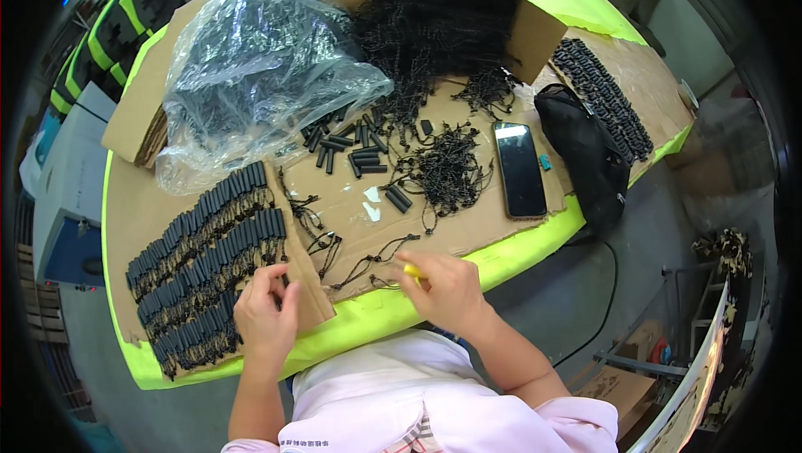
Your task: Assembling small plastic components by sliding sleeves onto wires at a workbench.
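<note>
My left hand (266, 313) is closed at the right end of the lowest row of black tubes (194, 338) with cord loops. A dark piece, seemingly one of these tubes, shows between its thumb and fingers. My right hand (449, 287) is closed around a small yellow object (413, 271), mostly hidden by the fingers, so its kind is unclear. Just left of the right hand, a knotted black cord loop (361, 267) lies on the cardboard (455, 240). Farther off are loose black tubes (365, 159) and a tangled heap of black cords (451, 170).
A clear plastic bag (259, 68) of dark pieces stands at the back left. Beside it, a cardboard box (535, 39) holds many black cords. On the right lie a phone (520, 170), a black pouch (585, 152) and a bundle of black cord pieces (603, 94).
</note>
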Available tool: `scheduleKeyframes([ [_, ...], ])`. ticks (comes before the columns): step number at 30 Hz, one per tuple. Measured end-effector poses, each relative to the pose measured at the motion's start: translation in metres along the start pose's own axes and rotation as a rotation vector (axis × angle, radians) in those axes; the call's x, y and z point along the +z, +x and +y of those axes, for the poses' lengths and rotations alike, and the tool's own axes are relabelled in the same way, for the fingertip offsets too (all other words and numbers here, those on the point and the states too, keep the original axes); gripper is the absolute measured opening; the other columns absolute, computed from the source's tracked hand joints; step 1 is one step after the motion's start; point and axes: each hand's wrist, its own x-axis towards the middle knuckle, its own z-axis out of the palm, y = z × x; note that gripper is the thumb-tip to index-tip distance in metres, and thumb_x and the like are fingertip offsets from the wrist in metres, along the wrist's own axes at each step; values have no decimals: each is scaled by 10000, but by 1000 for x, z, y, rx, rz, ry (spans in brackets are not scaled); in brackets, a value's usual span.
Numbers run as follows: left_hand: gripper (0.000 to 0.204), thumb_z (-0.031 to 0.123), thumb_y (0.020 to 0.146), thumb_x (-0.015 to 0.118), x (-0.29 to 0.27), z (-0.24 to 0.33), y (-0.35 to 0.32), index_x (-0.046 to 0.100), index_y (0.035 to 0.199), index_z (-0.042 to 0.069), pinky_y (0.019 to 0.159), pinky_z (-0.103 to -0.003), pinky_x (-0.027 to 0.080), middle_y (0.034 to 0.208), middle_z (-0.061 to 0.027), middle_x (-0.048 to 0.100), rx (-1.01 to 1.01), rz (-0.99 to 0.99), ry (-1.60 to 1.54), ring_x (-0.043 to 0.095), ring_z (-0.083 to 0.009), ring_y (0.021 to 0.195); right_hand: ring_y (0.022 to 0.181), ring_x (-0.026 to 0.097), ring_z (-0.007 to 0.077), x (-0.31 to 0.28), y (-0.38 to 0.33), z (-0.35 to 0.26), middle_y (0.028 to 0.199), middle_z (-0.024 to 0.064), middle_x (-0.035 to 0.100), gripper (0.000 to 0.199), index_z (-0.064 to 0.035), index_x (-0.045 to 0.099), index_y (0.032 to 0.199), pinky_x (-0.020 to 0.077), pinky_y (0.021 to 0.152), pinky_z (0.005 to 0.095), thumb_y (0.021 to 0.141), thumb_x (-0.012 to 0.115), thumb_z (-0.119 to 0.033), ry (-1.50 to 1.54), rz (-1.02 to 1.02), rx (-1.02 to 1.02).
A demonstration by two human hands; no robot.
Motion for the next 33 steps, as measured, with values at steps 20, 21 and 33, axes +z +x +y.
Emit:
scheduleKeyframes([
  [20, 122, 69, 761, 603, 91, 49, 129, 587, 869, 15, 693, -391, 445, 878, -156, 561, 621, 74, 197, 556, -341, 788, 722, 600, 299, 8, 118, 82, 840, 105, 568, 182, -36, 592, 756, 473, 628, 408, 809, 560, -207, -602, -122, 74],
  [21, 163, 71, 764, 600, 94, 50, 135, 567, 911, 8, 685, -395, 446, 843, -165, 565, 544, 96, 221, 556, -350, 764, 696, 603, 286, 6, 114, 81, 824, 117, 577, 164, -31, 594, 770, 476, 614, 382, 808, 575, -189, -520, 6, 83],
  [33, 370, 61, 737, 541, 85, 59, 133, 506, 1099, -6, 657, -387, 453, 718, -172, 590, 194, -106, 152, 584, -309, 688, 658, 556, 78, -22, 98, 56, 739, 28, 596, 146, -1, 623, 968, 440, 584, 201, 832, 591, -44, 554, 420, 152],
])
